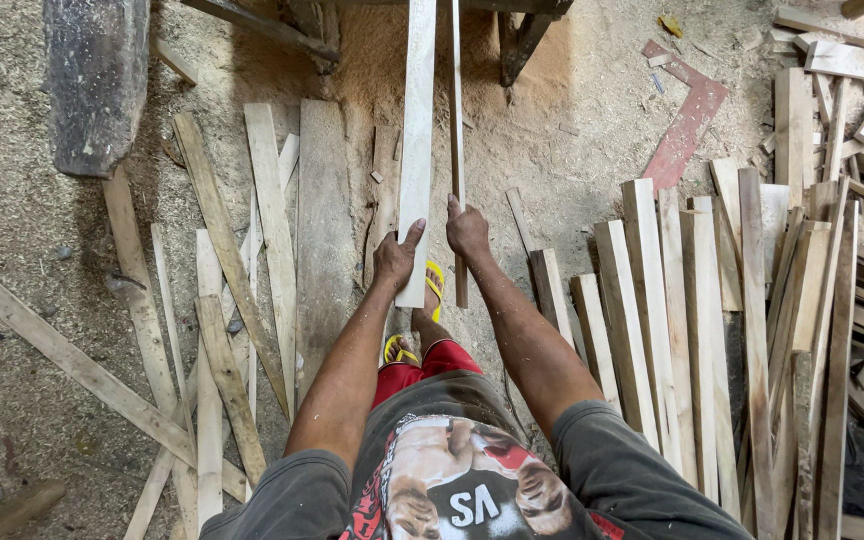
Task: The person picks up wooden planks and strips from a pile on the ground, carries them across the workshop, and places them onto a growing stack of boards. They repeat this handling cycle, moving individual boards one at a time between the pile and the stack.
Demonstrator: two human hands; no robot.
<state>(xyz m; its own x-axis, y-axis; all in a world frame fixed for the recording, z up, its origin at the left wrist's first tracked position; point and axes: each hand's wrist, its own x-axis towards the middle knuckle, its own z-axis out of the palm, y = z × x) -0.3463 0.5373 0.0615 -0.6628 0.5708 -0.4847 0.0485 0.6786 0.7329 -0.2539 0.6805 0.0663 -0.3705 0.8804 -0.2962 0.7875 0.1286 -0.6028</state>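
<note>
While the person stands on the sawdust floor (572, 130), the left hand (396, 258) grips a wide pale board (418, 120) that runs far up the middle. Just beside it, the right hand (467, 232) is closed around a thin strip (457, 110). Flat planks (272, 230) lie on the left. More boards (692, 320) are stacked on the right.
</note>
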